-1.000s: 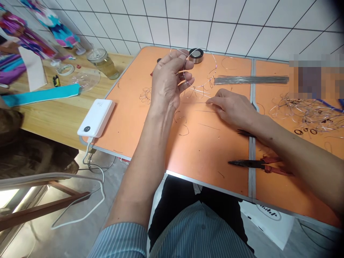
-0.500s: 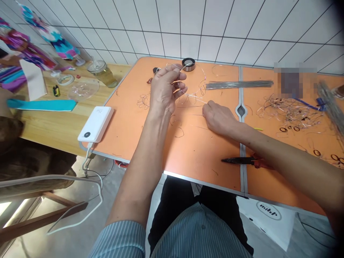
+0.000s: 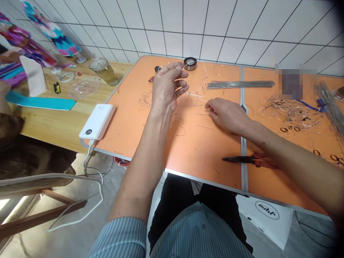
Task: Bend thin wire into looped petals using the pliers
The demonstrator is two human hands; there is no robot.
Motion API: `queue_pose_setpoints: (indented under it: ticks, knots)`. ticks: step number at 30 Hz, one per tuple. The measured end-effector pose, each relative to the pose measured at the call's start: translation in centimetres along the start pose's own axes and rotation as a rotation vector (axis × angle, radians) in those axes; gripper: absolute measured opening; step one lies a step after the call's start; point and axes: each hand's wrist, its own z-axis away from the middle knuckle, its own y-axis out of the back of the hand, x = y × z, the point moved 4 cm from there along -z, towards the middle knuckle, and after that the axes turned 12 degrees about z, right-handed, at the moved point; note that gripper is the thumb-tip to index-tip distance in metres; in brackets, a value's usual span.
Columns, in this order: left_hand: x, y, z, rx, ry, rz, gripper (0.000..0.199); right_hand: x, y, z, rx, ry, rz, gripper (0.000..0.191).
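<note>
My left hand [image 3: 167, 86] is raised over the orange table, its thumb and fingers closed on a thin wire hoop [image 3: 206, 76]. Small wire loops hang along the hoop's lower right side. Pale wire ends run from the hoop toward my right hand [image 3: 227, 115], whose thumb and forefinger pinch the tip of one wire [image 3: 202, 99]. Beyond the hoop, against the wall side, sits a dark roll [image 3: 190, 64] that looks like tape or wire. A bundle of straight metal wires [image 3: 240, 84] lies past my right hand. Below my right forearm rest red-handled pliers [image 3: 242, 159].
A white power bank [image 3: 97, 122] with a cable lies on the table's left edge. Tangled looped wires [image 3: 291, 111] and small dark rings [image 3: 283, 129] spread at the right. On the wooden table stands a lidded cup [image 3: 104, 71]. A blurred dark object [image 3: 291, 84] is near the wall.
My right hand has shifted slightly to the right, and its thumb and forefinger now show more plainly. My left hand keeps hold of the wire hoop, nearly in place. The view has moved a little.
</note>
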Motion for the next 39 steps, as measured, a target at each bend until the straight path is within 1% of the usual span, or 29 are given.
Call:
queue_pose_setpoints:
  ticks: [2,4,8,11,14,17,20,24,27,29,32,36,39]
  knots:
    - [-0.1,0.1,-0.3,-0.051,-0.026,0.012,0.035,-0.7,0.4,0.7,-0.018,0.026,-0.103,0.032]
    - [0.0,0.1,-0.3,-0.083,-0.062,-0.002,0.032,-1.8,0.6,1.5,-0.058,0.081,-0.133,0.029]
    - [0.2,0.0,-0.1,-0.101,-0.119,-0.059,0.014,-3.9,0.3,2.6,-0.177,0.120,0.006,0.034]
    - [0.1,-0.1,-0.1,-0.091,-0.111,-0.061,0.012,-4.9,0.1,2.5,-0.237,0.126,0.109,0.037]
    - [-0.1,-0.4,0.1,-0.114,-0.098,-0.010,0.009,-5.7,-0.1,2.2,-0.280,0.130,0.187,0.039]
    - [-0.1,-0.6,0.3,-0.087,-0.086,0.002,0.012,-6.2,-0.1,2.2,-0.270,0.123,0.192,0.042]
    - [0.1,-0.7,0.5,-0.066,-0.081,0.003,0.012,-6.0,0.1,3.0,-0.256,0.104,0.153,0.041]
    - [0.1,-0.8,0.5,-0.048,-0.065,-0.011,0.012,-5.5,0.4,4.3,-0.235,0.005,0.053,0.046]
    - [0.1,-0.5,0.2,-0.065,-0.065,-0.002,0.010,-5.7,0.2,4.9,-0.263,-0.037,0.075,0.041]
    - [0.0,-0.1,-0.1,-0.061,-0.051,0.010,0.015,-5.9,0.0,5.0,-0.280,-0.034,0.096,0.039]
    - [0.0,0.5,-0.6,-0.054,-0.036,-0.002,0.023,-6.2,-0.4,5.0,-0.270,-0.015,0.095,0.039]
    - [0.3,0.6,-0.5,-0.018,-0.070,-0.068,0.017,-6.1,-0.6,5.0,-0.233,0.007,0.067,0.035]
    - [0.6,0.4,-0.1,-0.001,-0.088,-0.108,0.013,-6.1,-0.2,5.4,-0.166,0.023,0.013,0.033]
